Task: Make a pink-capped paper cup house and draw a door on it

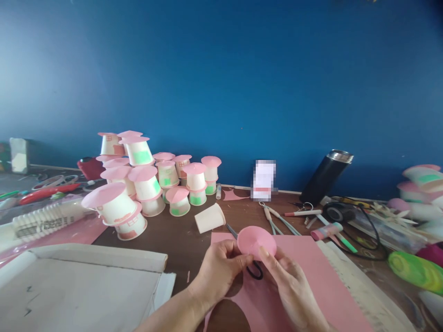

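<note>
Between both hands is a pink paper cone (254, 237), shallow and round. My left hand (223, 265) pinches its left edge, and my right hand (285, 272) grips its lower right edge with the thumb on top. Below the cone, scissors (255, 272) show a dark handle loop and part of a blade; the cone hides their middle. They lie over a pink paper sheet (301, 272) with round pieces cut out of it. Just beyond my left hand, a plain white paper cup (210, 218) rests on its side.
Stacked paper cups with pink cone tops (143, 182) stand at the left, near the blue wall. A white cardboard piece (86, 286) lies front left. Pliers (277, 219), a leaning black bottle (323, 180) and a yellow-green object (415, 269) are toward the right.
</note>
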The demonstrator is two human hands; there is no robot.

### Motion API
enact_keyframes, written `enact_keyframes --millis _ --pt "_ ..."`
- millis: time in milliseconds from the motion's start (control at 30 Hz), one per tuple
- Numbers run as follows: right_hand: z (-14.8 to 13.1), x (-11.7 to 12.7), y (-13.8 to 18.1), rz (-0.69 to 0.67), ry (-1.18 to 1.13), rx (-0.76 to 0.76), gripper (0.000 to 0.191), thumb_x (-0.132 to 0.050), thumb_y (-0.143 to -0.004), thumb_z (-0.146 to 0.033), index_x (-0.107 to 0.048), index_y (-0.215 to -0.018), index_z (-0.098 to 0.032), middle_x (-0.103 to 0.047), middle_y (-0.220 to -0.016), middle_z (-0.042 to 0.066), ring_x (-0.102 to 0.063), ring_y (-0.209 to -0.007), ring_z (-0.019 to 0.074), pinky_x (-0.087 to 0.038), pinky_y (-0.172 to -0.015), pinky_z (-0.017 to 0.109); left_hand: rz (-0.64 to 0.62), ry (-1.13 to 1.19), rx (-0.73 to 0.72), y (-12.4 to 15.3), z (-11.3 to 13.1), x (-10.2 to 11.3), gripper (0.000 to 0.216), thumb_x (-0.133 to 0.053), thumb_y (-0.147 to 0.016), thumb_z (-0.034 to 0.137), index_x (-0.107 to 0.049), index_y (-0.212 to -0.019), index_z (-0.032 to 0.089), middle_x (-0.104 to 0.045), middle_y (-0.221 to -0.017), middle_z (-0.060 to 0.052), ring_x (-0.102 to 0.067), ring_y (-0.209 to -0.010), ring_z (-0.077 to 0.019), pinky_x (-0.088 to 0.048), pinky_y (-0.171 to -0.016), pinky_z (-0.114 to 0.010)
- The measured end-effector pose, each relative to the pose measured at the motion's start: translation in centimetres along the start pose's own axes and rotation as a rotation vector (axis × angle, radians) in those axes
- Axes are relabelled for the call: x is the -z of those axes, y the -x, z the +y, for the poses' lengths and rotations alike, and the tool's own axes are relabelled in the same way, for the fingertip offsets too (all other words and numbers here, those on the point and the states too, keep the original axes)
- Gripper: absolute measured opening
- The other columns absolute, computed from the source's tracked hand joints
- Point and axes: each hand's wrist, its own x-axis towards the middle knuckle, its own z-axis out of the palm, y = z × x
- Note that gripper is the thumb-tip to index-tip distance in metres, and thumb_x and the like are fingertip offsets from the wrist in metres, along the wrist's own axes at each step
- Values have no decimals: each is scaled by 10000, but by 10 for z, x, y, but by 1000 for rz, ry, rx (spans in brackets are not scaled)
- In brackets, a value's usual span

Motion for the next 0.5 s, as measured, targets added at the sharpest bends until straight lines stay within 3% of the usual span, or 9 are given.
enact_keyframes --millis 200,333,500 --pt "4 -7 2 31 -144 -90 369 -715 -736 -524 -700 -771 -157 -644 -685 4 -589 -692 202 -475 -614 256 -25 -28 29 2 1 0 371 -784 -648 474 -620 -676 142 -504 -523 46 -395 -476 -82 -291 -483 -225" --pt "8 -4 1 32 -80 -88 384 -721 -731 -534 -685 -699 -153 -616 -667 -5 -537 -654 162 -452 -591 227 -17 -97 -6 3 2 0 343 -787 -658 433 -664 -699 116 -579 -612 14 -448 -560 -94 -341 -540 -219" --pt "8 0 -2 44 -12 -104 442 -692 -741 -590 -657 -684 -153 -589 -656 5 -525 -664 171 -450 -594 241 4 -119 18 2 -1 -2 308 -759 -684 422 -665 -691 129 -592 -568 25 -443 -512 -89 -314 -494 -211"
